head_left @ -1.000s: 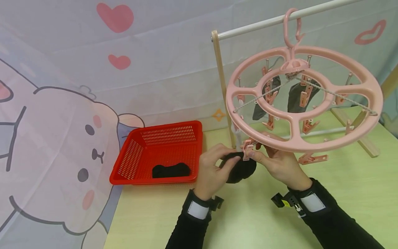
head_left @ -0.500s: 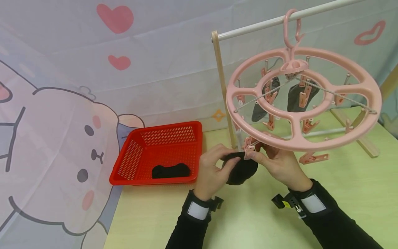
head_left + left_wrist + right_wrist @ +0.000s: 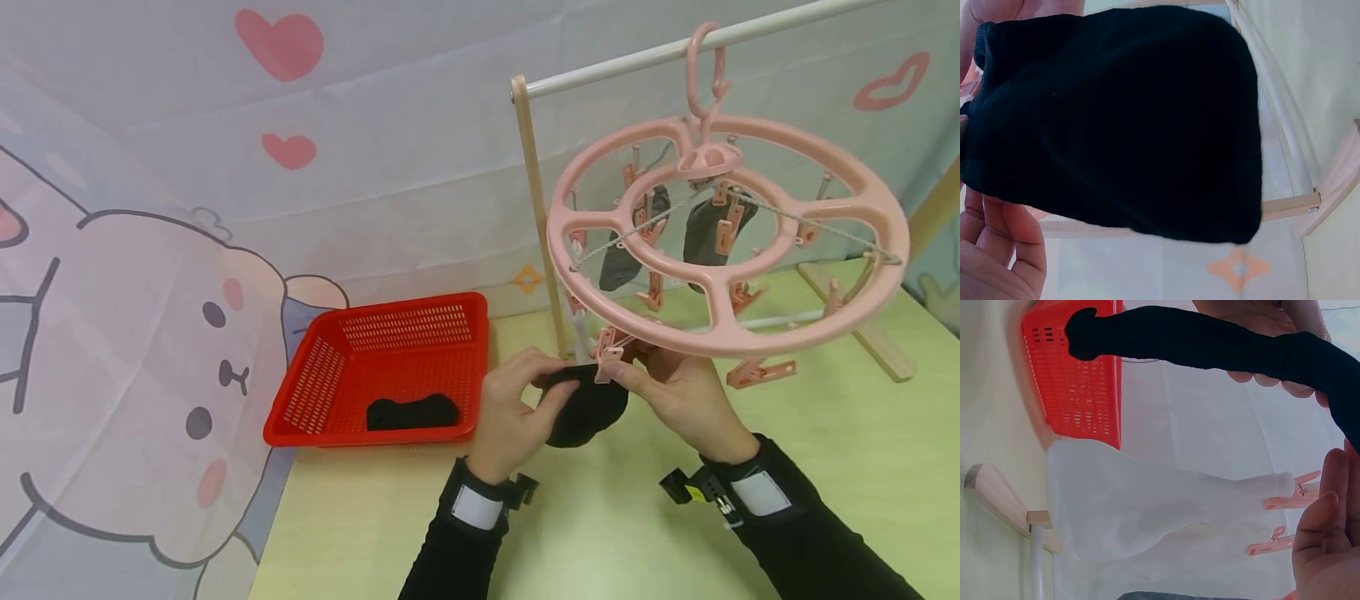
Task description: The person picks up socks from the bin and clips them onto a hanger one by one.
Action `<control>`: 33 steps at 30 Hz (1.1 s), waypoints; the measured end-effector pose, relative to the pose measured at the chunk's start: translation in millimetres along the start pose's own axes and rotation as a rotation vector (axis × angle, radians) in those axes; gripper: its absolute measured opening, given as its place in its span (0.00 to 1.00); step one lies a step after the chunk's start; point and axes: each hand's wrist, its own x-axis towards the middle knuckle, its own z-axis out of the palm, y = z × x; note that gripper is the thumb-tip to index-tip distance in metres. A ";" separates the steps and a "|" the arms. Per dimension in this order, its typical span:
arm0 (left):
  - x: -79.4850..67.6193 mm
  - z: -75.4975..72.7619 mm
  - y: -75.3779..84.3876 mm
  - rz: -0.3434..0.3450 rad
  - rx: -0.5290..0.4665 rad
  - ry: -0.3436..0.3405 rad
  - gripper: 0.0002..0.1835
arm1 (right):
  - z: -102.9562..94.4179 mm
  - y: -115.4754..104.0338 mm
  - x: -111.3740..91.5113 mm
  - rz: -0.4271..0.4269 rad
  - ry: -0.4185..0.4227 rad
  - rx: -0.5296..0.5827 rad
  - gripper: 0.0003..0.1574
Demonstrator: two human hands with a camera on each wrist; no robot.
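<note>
My left hand (image 3: 517,412) pinches the cuff of a black sock (image 3: 588,412) between thumb and fingers, just under the near left rim of a round pink clip hanger (image 3: 731,337). My right hand (image 3: 678,404) pinches a pink clothespin (image 3: 606,358) at the cuff's right part; its other fingers are partly hidden under the hanger. The sock (image 3: 1122,125) fills much of the left wrist view, toe hanging free. Seen edge-on in the right wrist view, the black sock (image 3: 1197,340) is a narrow strip between both hands.
Grey socks (image 3: 708,232) and a white sock (image 3: 1166,506) hang from other pink clips. The hanger hooks over a white rod (image 3: 622,62) on a wooden stand (image 3: 534,183). To the left, a red basket (image 3: 318,375) holds another black sock (image 3: 412,412).
The hanger has turned a little, its right side shifting left. The clothespin, the black sock and my right hand have moved slightly right; my left hand keeps its grip on the cuff.
</note>
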 end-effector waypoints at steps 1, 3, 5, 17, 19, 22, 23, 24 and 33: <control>0.0 -0.1 0.2 0.001 0.001 0.000 0.07 | -0.5 0.4 -0.3 0.006 0.004 -0.005 0.21; 0.0 -0.4 0.7 0.001 0.003 0.000 0.07 | -1.8 1.1 -0.5 0.013 0.007 -0.007 0.23; -0.1 -0.6 0.5 0.000 0.003 0.000 0.07 | -3.4 1.8 -0.9 0.020 0.009 -0.005 0.24; 5.5 -6.4 11.8 0.028 0.005 0.002 0.08 | -13.3 19.7 -24.1 0.150 -0.011 -0.086 0.20; 8.0 -7.8 16.8 0.035 -0.004 0.009 0.08 | -18.7 24.4 -33.3 0.197 -0.013 -0.131 0.21; 8.4 -7.6 17.5 0.041 -0.009 0.011 0.08 | -30.6 29.3 -47.7 0.258 -0.013 -0.170 0.24; 7.6 -6.9 15.9 0.039 -0.009 0.010 0.07 | -35.8 30.4 -52.2 0.274 -0.012 -0.170 0.25; 6.6 -6.0 13.7 0.037 -0.009 0.008 0.07 | -41.1 30.8 -56.5 0.286 -0.011 -0.170 0.25; 1.5 -1.4 1.0 0.032 -0.003 0.005 0.06 | -91.1 15.3 -71.2 0.254 0.052 -0.112 0.18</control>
